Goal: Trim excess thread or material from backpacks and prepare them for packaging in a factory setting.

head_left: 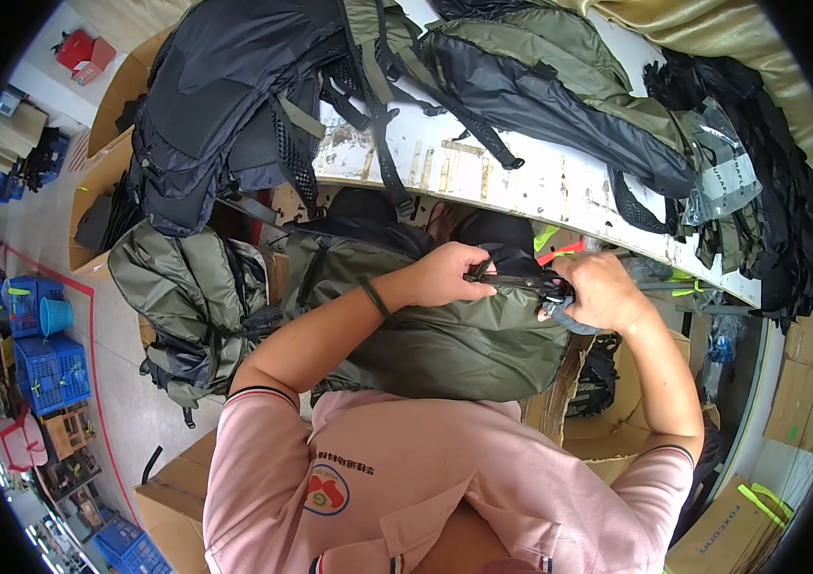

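An olive-green and black backpack [445, 349] lies across my lap, below the table edge. My left hand [450, 275] is closed in a pinch on one end of a short black strap [518, 280] over the pack. My right hand [603, 292] is closed round a bunch of dark strap and fabric [558, 295] at the strap's other end, near the pack's right side. The strap runs nearly straight between both hands. Its ends are partly hidden by my fingers, so whether a buckle is there I cannot make out.
A white worn table [406, 158] ahead carries a large black backpack [234, 96], an olive-black one [560, 105] and a clear plastic bag [722, 177]. Another olive pack [191, 297] sits at left. Cardboard boxes [617, 435] stand beside me; blue crates [51, 373] are far left.
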Demonstrator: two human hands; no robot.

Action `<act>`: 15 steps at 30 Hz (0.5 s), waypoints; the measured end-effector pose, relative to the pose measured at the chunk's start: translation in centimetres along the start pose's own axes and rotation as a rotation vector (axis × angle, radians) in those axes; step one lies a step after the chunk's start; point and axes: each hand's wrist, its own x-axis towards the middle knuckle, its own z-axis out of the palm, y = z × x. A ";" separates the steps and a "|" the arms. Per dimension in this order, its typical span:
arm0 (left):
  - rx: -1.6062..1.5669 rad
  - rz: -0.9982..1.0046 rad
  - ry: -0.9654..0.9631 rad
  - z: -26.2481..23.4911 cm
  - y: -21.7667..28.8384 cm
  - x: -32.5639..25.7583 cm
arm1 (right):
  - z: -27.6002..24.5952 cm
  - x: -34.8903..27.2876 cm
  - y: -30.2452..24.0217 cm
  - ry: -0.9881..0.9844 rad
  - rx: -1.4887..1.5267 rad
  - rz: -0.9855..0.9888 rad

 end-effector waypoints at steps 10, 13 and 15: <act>-0.020 -0.006 0.026 0.3 1.9 -0.3 | 0.7 0.0 0.5 -0.054 -0.041 0.060; 0.009 0.082 0.036 0.0 1.0 -0.2 | 1.9 -0.3 1.9 -0.013 0.043 0.040; -0.018 0.029 0.044 -0.6 0.7 -0.2 | 2.6 -0.5 2.7 0.031 0.176 0.007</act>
